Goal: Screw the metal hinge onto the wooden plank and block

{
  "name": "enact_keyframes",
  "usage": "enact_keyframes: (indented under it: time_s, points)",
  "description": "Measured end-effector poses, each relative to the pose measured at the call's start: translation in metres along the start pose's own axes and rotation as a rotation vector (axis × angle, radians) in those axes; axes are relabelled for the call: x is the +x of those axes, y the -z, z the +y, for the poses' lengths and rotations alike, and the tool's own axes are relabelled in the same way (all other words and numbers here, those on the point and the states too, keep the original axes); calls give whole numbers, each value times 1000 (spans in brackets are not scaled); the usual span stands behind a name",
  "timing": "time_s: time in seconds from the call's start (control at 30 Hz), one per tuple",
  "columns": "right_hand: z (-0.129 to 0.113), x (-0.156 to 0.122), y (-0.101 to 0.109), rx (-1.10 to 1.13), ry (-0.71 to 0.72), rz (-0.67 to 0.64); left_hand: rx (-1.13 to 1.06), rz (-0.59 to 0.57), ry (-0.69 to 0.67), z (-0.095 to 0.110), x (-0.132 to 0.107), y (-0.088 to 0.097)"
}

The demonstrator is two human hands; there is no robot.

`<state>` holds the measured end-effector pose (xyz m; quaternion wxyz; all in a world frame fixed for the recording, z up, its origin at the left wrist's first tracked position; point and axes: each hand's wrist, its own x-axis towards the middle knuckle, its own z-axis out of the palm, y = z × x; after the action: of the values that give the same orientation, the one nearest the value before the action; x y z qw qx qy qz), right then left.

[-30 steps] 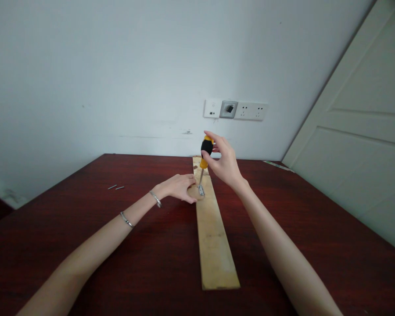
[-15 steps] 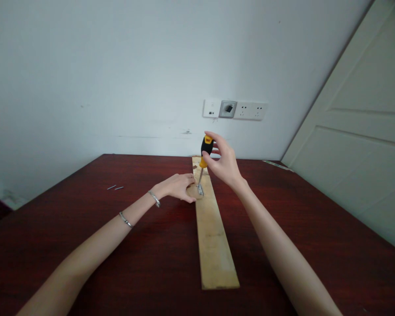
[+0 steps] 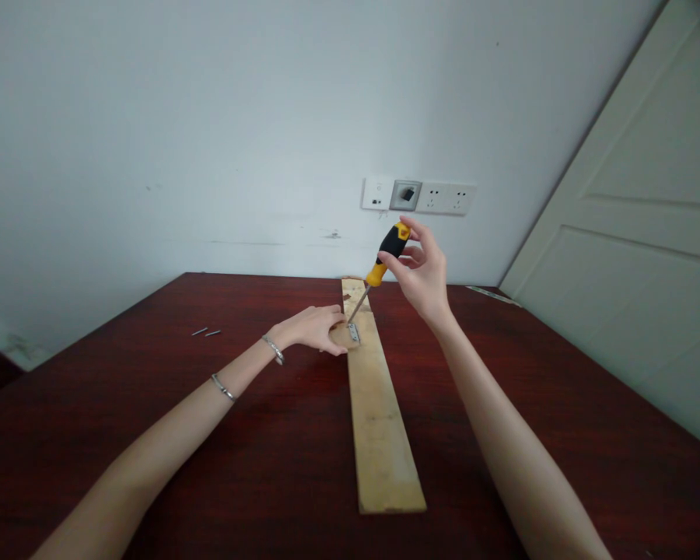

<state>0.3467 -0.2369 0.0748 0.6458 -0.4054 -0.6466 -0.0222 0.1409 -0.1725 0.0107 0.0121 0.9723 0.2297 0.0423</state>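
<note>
Screwdriver [image 3: 376,274] is in the right hand [image 3: 425,272], its fat handle pinched between thumb and fingers. It does not stand straight up: the handle end leans to the right, and the thin rod slopes down and left. The tip is at the far end of a small metal plate [image 3: 354,334]; I cannot tell if it sits in a screw there.

So the plate lies down and to the left of the right hand, at the low end of the tool's long line. The left hand [image 3: 312,330] is nearer to it, just to its left. Its thumb and fingers are spread wide and curl around a tan piece [image 3: 341,337], holding it by its near and far edges. The plate is on top, by the long board [image 3: 382,420], which points away toward the wall. Two thin metal bits [image 3: 213,333] lie on the table [image 3: 257,467], well off to the left.
</note>
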Motion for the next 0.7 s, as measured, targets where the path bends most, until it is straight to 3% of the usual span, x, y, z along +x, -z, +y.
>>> enact_keyframes:
  time_s: [0.23,0.33,0.5,0.7]
  points:
    - [15,3,7,-132,-165,33,3,-7,45,-7,-2,2]
    - [33,-3,1,-267,-314,-93,15,3,53,-9,-3,4]
    - [65,-23,-15,-433,-477,-444,37,-2,50,-9,-3,3]
    - [84,-45,-28,-466,-535,-603,41,-23,61,-8,-2,1]
